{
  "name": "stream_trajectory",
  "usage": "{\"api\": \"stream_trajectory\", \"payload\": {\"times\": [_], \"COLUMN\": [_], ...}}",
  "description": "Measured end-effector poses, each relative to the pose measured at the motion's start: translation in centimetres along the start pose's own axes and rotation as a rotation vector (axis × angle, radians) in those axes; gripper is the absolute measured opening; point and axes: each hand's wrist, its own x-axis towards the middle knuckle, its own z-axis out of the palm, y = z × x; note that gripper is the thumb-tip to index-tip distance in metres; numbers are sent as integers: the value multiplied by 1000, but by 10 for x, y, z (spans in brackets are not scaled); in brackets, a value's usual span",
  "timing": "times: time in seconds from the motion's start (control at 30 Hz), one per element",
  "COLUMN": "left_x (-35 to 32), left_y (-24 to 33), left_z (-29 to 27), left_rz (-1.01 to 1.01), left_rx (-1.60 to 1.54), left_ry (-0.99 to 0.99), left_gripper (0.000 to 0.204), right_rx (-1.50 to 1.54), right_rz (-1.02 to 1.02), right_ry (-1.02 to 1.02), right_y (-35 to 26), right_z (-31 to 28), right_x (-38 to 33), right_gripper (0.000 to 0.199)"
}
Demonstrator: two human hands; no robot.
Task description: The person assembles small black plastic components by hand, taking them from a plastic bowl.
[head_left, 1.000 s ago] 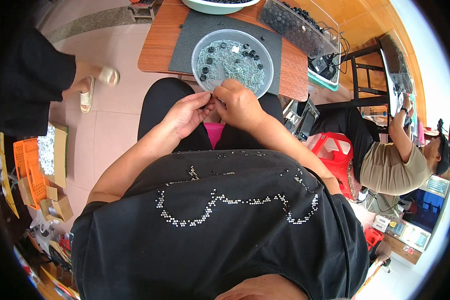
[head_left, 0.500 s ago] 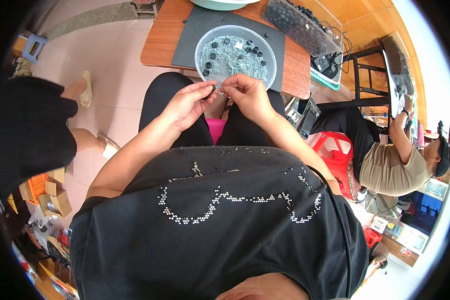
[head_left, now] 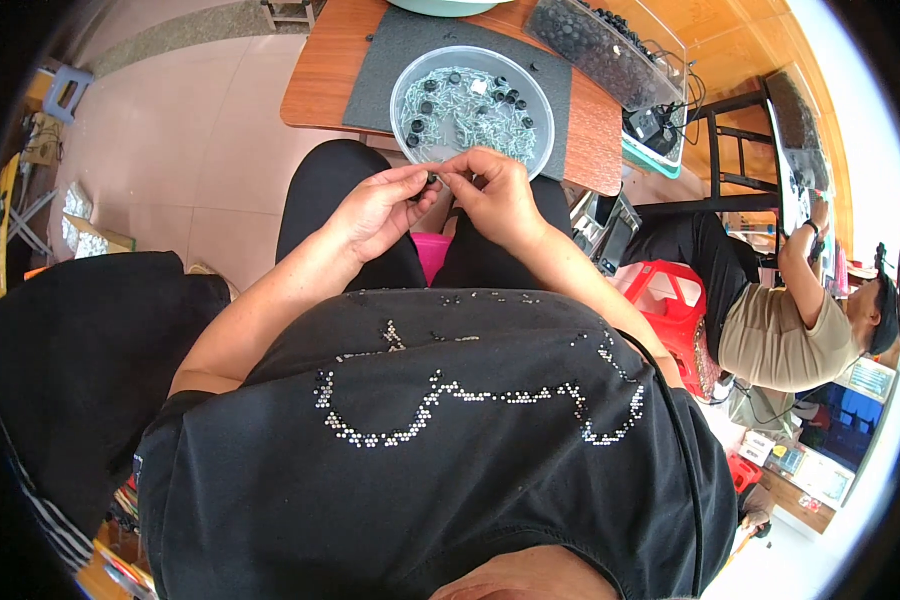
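Observation:
Both hands meet above my lap, just in front of a bowl. My left hand (head_left: 382, 208) is closed, with a small round black plastic knob (head_left: 431, 179) between thumb and fingers. Beside it, my right hand (head_left: 500, 200) is pinched, its fingertips at the knob; whatever they hold is too small to make out. The translucent grey plastic bowl (head_left: 398, 105) contains many silvery screws (head_left: 490, 135) and several black knobs (head_left: 427, 107) like the held one.
Under the bowl lies a dark mat (head_left: 560, 110) on a wooden table (head_left: 320, 80). A clear bin (head_left: 600, 60) of black parts stands at the back right. A red stool (head_left: 675, 300) and a seated person (head_left: 780, 330) are to the right; another person in black (head_left: 80, 370) is at my left.
My right fingertips have come closer to the knob in my left hand. The person at my left has moved nearer, toward the lower left.

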Motion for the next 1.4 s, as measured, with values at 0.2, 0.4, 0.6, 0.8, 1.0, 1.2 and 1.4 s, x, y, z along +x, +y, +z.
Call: {"api": "stream_trajectory", "payload": {"times": [0.2,0.4,0.6,0.8,1.0,1.2,1.4], "left_x": [-1,0,-1,-4,-3,0,-3], "left_y": [0,-1,-4,-3,-6,-11,-13], "left_z": [2,4,4,10,7,0,3], "left_rz": [-13,22,11,-35,-37,-11,-10], "left_rx": [3,-29,12,16,72,21,-22], "left_ry": [14,74,59,93,54,70,-5], "left_gripper": [31,22,20,20,21,19,20], "right_rx": [-86,-91,-157,-175,-264,-359,-258], "right_rz": [-39,-94,-186,-158,-240,-317,-305], "right_ry": [16,-7,-35,-49,3,9,98], "right_y": [-4,-8,-1,0,2,-1,-2], "right_z": [-3,-3,1,0,1,5,7], "right_x": [-2,-2,-2,-2,-3,-5,-7], "right_gripper": [6,6,6,6,4,5,4]}}
